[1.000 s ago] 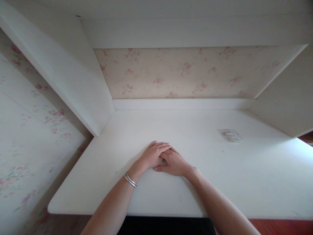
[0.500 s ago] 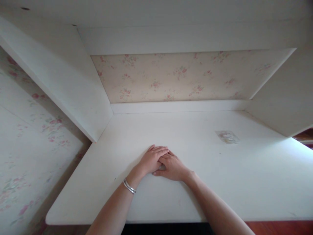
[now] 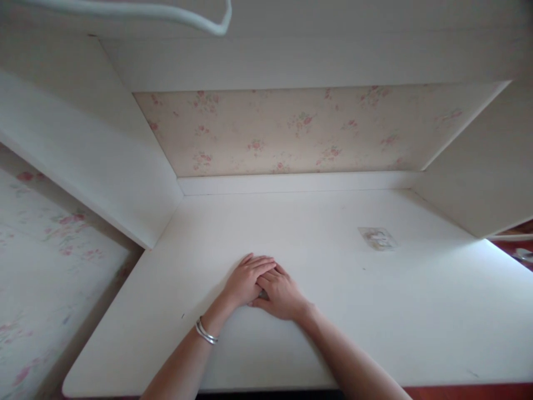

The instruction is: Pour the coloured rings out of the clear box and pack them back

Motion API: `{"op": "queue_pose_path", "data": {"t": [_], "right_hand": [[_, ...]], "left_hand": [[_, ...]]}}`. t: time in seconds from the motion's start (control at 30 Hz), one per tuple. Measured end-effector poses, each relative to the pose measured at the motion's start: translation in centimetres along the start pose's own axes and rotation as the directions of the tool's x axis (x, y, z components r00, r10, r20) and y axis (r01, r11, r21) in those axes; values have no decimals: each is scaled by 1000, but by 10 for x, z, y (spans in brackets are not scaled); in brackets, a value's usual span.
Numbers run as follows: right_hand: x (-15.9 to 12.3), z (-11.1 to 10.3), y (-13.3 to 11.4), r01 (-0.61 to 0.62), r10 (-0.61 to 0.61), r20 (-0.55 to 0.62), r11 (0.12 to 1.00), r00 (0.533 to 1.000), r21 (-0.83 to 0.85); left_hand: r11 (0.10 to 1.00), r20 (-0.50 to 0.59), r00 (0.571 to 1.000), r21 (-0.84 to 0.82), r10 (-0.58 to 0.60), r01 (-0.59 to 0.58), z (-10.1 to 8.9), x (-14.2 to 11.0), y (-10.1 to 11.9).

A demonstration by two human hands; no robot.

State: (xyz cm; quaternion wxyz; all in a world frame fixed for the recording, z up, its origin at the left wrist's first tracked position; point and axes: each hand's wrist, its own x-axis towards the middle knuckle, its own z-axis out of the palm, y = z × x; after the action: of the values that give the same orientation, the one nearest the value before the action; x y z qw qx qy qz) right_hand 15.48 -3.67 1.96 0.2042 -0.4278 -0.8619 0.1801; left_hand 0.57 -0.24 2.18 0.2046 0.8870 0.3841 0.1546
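Near the front of the white desk, my left hand [image 3: 245,282] lies palm down, its fingers laid flat over the fingers of my right hand [image 3: 282,293]. A silver bangle [image 3: 205,331] circles the left wrist. My right hand also rests palm down, its fingers stretched out under the left ones and its thumb pointing left. A small greyish patch shows in the gap between the hands; what it is, I cannot make out. To the right and further back lies a flat, clear plastic packet [image 3: 378,239] with pale small contents, apart from both hands.
The white desktop [image 3: 408,316] runs between a left side panel [image 3: 95,144] and a right panel [image 3: 478,166]. Floral wallpaper [image 3: 270,133] covers the back. Overhead is a white shelf [image 3: 333,44], with a white rod or cord [image 3: 166,12] at upper left.
The view has shifted slightly, so the desk and hands appear a little lower and further left. A white rod or cord has come into view at the top. The hands keep their pose.
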Motion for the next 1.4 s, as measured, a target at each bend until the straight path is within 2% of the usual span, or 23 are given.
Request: {"op": "queue_pose_path", "data": {"t": [0.6, 0.9, 1.4], "right_hand": [[0, -10, 18, 68, -72, 37, 993, 997, 96], [-1, -9, 22, 129, -127, -24, 979, 992, 158], [1, 3, 18, 88, -78, -74, 985, 994, 151]], "left_hand": [[996, -54, 996, 41, -77, 80, 6, 11, 7], [995, -88, 993, 46, -81, 86, 8, 11, 9], [995, -90, 991, -20, -96, 95, 5, 7, 10]]}}
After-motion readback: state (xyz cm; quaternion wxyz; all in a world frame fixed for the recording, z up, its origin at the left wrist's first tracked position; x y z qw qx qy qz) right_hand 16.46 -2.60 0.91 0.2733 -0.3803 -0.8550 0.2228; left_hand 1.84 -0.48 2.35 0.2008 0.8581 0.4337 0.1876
